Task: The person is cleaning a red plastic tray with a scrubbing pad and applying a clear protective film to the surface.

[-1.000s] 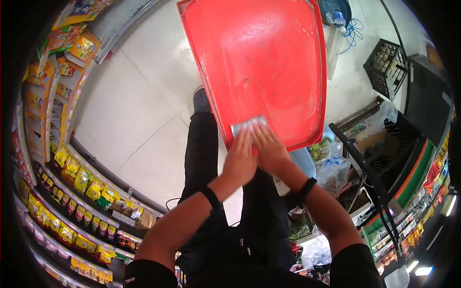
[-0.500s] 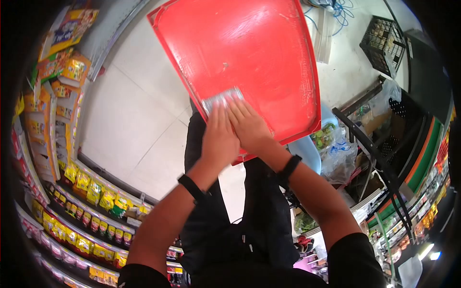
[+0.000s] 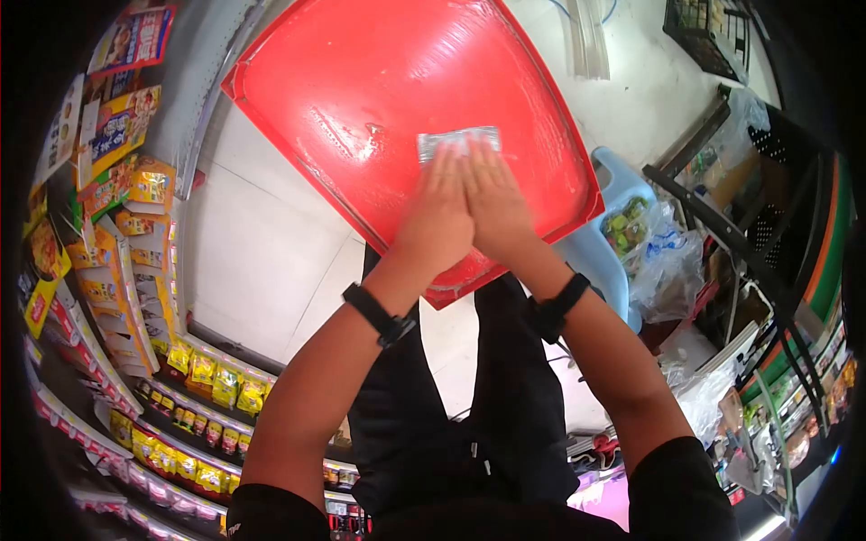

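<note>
Both hands (image 3: pixel 465 203) press flat, seemingly on a silvery pad (image 3: pixel 458 142)

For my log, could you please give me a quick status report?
Left hand and right hand flat on silvery pad. Pad on rimmed red panel. Light blue plastic item by panel's right edge, outside pad's way.

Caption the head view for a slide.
Left hand and right hand rest on a silvery pad against a rimmed red panel.
</note>
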The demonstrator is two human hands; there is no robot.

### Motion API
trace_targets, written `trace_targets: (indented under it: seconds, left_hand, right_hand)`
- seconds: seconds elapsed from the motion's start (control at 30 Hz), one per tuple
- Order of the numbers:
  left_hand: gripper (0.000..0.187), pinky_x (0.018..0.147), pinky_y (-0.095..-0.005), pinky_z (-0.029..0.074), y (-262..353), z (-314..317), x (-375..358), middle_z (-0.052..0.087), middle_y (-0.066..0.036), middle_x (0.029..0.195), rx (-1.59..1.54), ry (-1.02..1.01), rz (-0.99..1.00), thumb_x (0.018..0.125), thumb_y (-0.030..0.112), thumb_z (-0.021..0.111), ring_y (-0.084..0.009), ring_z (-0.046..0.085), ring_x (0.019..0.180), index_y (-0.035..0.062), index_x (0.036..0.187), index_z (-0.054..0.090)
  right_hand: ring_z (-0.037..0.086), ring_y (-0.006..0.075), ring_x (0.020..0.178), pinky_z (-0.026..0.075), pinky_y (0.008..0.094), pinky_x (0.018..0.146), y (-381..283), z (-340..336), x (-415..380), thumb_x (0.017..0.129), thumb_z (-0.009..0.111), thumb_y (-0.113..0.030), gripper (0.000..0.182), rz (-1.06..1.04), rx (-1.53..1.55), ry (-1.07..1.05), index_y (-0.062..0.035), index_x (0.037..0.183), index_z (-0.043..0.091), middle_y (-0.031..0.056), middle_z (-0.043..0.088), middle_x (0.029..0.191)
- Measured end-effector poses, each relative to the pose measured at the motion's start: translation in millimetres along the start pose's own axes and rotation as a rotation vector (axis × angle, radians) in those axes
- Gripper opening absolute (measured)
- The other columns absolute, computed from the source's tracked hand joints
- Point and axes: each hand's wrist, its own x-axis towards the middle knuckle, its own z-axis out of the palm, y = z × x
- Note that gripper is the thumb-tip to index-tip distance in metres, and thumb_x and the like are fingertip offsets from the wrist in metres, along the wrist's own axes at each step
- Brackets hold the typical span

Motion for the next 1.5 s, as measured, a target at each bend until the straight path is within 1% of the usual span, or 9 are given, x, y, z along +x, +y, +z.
trace_targets:
  seconds: [0.2,0.33,0.4,0.53,0.77,0.87,1.07,1.33,1.5]
  left_hand:
    - [0.065,0.129,-0.0512,0.022,38.5,21.2,-73.6,0.040,-0.035,0.157,-0.078,-0.098,-0.117,0.093,0.020,0.060,-0.0469,0.028,0.154,-0.0212,0.142,0.047]
    - [0.068,0.128,-0.0509,0.025,59.6,27.2,-52.6,0.039,-0.035,0.157,-0.339,-0.127,-0.053,0.094,0.021,0.062,-0.0460,0.030,0.153,-0.0213,0.144,0.044]
    - [0.066,0.128,-0.0501,0.025,49.4,30.4,-15.1,0.040,-0.036,0.156,-0.330,-0.073,0.003,0.095,0.020,0.061,-0.0451,0.031,0.153,-0.0211,0.144,0.044]
    - [0.065,0.128,-0.0486,0.025,3.3,-0.3,28.3,0.039,-0.036,0.157,0.054,-0.005,0.141,0.097,0.019,0.057,-0.0455,0.030,0.153,-0.0208,0.146,0.042]
    - [0.064,0.129,-0.0482,0.024,17.7,11.7,-42.3,0.040,-0.033,0.158,0.037,-0.123,0.035,0.096,0.018,0.056,-0.0434,0.032,0.153,-0.0176,0.147,0.043]
    - [0.063,0.129,-0.0475,0.024,60.0,34.0,-37.0,0.041,-0.032,0.158,-0.283,-0.186,0.076,0.094,0.016,0.056,-0.0428,0.033,0.153,-0.0166,0.147,0.044]
    - [0.061,0.128,-0.0461,0.026,61.5,42.3,54.7,0.044,-0.031,0.156,-0.037,-0.097,0.343,0.093,0.013,0.055,-0.0418,0.035,0.152,-0.0165,0.145,0.046]
    - [0.062,0.127,-0.0500,0.026,46.6,13.3,-56.7,0.043,-0.034,0.155,-0.094,-0.405,0.187,0.093,0.014,0.057,-0.0452,0.034,0.151,-0.0175,0.144,0.047]
    - [0.063,0.127,-0.0499,0.026,49.5,10.7,-42.7,0.043,-0.034,0.155,-0.089,-0.437,0.329,0.091,0.013,0.056,-0.0447,0.033,0.152,-0.0180,0.145,0.046]
  right_hand:
    - [0.025,0.0377,0.158,0.018,0.0472,0.130,-22.9,10.3,-59.5,0.093,0.052,-0.024,0.068,-0.182,0.069,-0.231,0.0070,0.153,0.044,0.0255,0.034,0.166]
    - [0.027,0.0375,0.158,0.019,0.0477,0.130,3.4,-2.4,-91.3,0.094,0.052,-0.026,0.067,0.016,0.206,-0.248,0.0065,0.153,0.044,0.0253,0.034,0.166]
    - [0.028,0.0340,0.158,0.019,0.0462,0.130,14.3,-0.5,-80.1,0.095,0.053,-0.025,0.068,0.185,0.019,-0.149,0.0056,0.154,0.043,0.0218,0.036,0.166]
    - [0.031,0.0345,0.156,0.020,0.0453,0.130,23.7,1.8,0.6,0.095,0.052,-0.027,0.066,0.127,0.040,0.139,0.0048,0.153,0.046,0.0208,0.038,0.165]
    - [0.027,0.0314,0.158,0.017,0.0443,0.130,-20.0,9.8,-48.5,0.097,0.051,-0.027,0.063,0.030,0.111,-0.048,0.0034,0.153,0.046,0.0189,0.039,0.165]
    - [0.026,0.0311,0.159,0.016,0.0447,0.130,-2.8,1.8,-104.8,0.098,0.051,-0.028,0.063,0.157,0.014,-0.183,0.0026,0.153,0.047,0.0180,0.038,0.166]
    - [0.025,0.0355,0.159,0.014,0.0472,0.131,40.6,-7.1,-75.2,0.099,0.048,-0.029,0.066,0.437,-0.279,-0.142,0.0045,0.156,0.042,0.0223,0.033,0.168]
    - [0.024,0.0379,0.159,0.012,0.0470,0.131,-54.9,26.8,-117.8,0.098,0.050,-0.029,0.070,0.353,0.094,-0.218,0.0068,0.156,0.040,0.0236,0.032,0.168]
    - [0.024,0.0394,0.158,0.011,0.0491,0.131,-58.9,24.7,-122.8,0.099,0.049,-0.030,0.067,0.443,0.075,-0.203,0.0070,0.154,0.044,0.0241,0.033,0.167]
